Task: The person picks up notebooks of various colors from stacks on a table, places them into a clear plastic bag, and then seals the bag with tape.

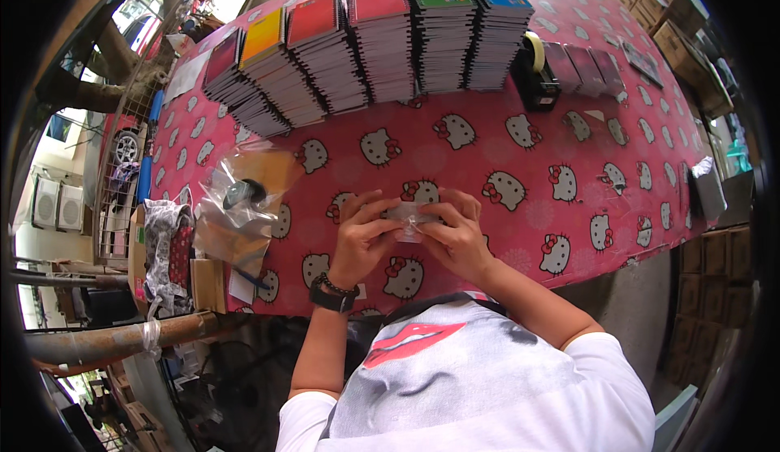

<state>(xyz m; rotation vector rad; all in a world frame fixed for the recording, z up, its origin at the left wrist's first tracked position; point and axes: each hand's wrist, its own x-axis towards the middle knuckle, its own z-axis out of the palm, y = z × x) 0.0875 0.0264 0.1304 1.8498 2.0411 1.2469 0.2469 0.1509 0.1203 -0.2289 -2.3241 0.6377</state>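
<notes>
My left hand (363,231) and my right hand (455,232) meet over the near middle of a table covered in a pink cartoon-cat cloth (520,139). Together they pinch a small flat item in a clear plastic sleeve (409,216), fingers curled on its two ends. A dark watch and bead bracelet sit on my left wrist (331,295). What the sleeve holds is mostly hidden by my fingers.
Several stacks of notebooks with coloured covers (382,41) line the far side. A black tape dispenser (534,74) stands to their right, beside small dark packets (587,68). Clear bags and a dark round object (242,193) lie at my left. Cardboard boxes (715,265) stand at the right.
</notes>
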